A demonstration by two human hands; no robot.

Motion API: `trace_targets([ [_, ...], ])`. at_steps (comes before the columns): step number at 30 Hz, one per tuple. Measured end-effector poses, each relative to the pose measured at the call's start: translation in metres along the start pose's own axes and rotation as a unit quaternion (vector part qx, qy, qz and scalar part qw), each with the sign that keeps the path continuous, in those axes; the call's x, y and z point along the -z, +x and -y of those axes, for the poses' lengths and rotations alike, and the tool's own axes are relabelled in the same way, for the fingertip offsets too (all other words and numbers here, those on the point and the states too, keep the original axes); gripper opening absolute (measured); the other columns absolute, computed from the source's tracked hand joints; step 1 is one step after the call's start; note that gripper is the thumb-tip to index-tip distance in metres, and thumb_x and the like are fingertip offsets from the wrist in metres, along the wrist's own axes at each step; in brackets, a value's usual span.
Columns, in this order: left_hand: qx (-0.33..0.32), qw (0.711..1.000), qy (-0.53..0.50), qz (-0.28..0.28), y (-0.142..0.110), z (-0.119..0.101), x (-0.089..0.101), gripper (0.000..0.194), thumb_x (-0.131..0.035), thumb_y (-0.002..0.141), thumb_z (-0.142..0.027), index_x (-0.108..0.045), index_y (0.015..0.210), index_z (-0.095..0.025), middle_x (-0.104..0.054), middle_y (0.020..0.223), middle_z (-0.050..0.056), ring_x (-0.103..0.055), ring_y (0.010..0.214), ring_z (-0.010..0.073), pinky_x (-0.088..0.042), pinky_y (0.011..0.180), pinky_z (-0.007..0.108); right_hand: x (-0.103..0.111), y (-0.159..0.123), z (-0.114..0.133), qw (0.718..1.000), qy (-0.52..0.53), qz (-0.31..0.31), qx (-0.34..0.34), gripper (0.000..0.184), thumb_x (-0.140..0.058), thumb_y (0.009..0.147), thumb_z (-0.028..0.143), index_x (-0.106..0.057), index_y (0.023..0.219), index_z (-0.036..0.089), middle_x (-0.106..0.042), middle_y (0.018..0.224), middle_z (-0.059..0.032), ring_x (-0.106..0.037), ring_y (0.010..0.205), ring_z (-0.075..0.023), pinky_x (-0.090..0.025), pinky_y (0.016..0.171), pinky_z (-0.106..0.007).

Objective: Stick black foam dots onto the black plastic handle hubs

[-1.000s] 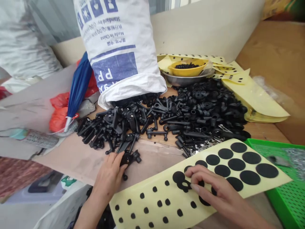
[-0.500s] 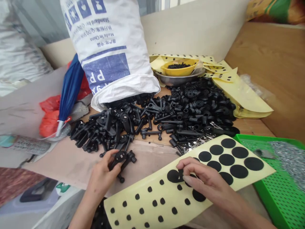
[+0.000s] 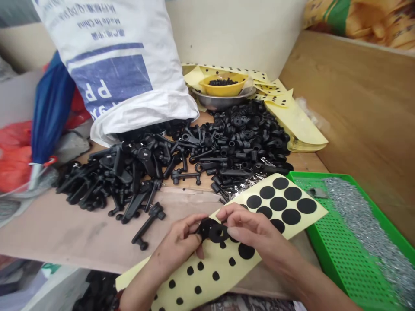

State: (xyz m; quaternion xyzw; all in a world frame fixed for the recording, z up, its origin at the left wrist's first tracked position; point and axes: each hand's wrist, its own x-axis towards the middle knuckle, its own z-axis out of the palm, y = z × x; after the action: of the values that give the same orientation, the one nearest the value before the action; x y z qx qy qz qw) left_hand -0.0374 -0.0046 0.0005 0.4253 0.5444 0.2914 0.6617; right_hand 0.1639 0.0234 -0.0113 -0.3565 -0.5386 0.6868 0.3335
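Observation:
My left hand grips a small black plastic part over the yellow backing sheet. My right hand pinches a round black pad and presses it against that part. The two hands meet at the sheet's middle. The sheet carries several large black round pads on its right half and small black dots on its left. A loose black lever part lies on the board just left of my left hand.
A heap of black plastic parts spills from a white woven sack. Behind stand a yellow bowl in a metal basin and stacked yellow sheets. A green perforated tray with metal pieces sits at right. A blue umbrella lies left.
My left hand lifted a black part from the pile's edge and brought it right to the sheet. My right hand peeled a round pad off. The camera view swung right.

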Motion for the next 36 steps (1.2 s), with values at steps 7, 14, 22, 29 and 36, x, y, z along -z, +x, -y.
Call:
trace_targets([
  [7,-0.013,0.996,0.093,-0.008,-0.003,-0.005,-0.002,0.043,-0.044,0.082,-0.032,-0.064,0.116,-0.017,-0.065,0.055,-0.001,-0.061,0.065,0.0203,-0.045,0.064,0.028,0.002,0.001,-0.006,1.000,-0.027,0.011,0.000,0.032,-0.062,0.079,0.046,-0.052,0.064,0.020,-0.057,0.102,-0.0093,-0.055,0.099,-0.0231,-0.043,0.083,-0.035],
  [14,-0.062,0.989,0.133,-0.004,-0.005,-0.011,-0.003,0.037,-0.041,0.087,-0.037,-0.074,0.082,-0.020,-0.069,0.059,0.002,-0.065,0.084,0.0233,-0.048,0.089,0.033,0.001,0.002,-0.010,0.999,-0.035,0.005,0.000,0.029,-0.062,0.080,0.042,-0.052,0.063,0.020,-0.059,0.096,-0.0079,-0.056,0.095,-0.0224,-0.045,0.082,-0.034],
  [22,-0.071,0.983,0.167,0.027,-0.003,-0.007,-0.003,0.041,-0.035,0.089,-0.030,-0.073,0.078,-0.018,-0.069,0.060,0.002,-0.063,0.076,0.0206,-0.046,0.089,0.033,0.001,0.002,-0.012,0.999,-0.047,0.011,0.004,0.026,-0.060,0.081,0.036,-0.052,0.063,0.020,-0.058,0.094,-0.0076,-0.055,0.094,-0.0218,-0.045,0.079,-0.033],
  [29,-0.077,0.984,0.158,0.029,-0.004,-0.005,-0.001,0.043,-0.037,0.092,-0.034,-0.063,0.123,-0.017,-0.065,0.055,-0.001,-0.062,0.071,0.0194,-0.047,0.077,0.029,0.001,0.004,-0.013,0.998,-0.066,0.017,0.013,0.028,-0.060,0.082,0.040,-0.051,0.064,0.020,-0.058,0.089,-0.0066,-0.056,0.092,-0.0221,-0.046,0.076,-0.032],
  [36,-0.031,0.989,0.141,0.030,0.003,0.008,-0.002,0.047,-0.050,0.085,-0.037,-0.060,0.123,-0.012,-0.059,0.052,-0.002,-0.051,0.048,0.0133,-0.035,0.049,0.023,0.001,0.006,-0.012,0.995,-0.096,0.015,0.029,0.023,-0.056,0.082,0.030,-0.048,0.062,0.021,-0.058,0.085,-0.0054,-0.055,0.088,-0.0206,-0.044,0.074,-0.031],
])
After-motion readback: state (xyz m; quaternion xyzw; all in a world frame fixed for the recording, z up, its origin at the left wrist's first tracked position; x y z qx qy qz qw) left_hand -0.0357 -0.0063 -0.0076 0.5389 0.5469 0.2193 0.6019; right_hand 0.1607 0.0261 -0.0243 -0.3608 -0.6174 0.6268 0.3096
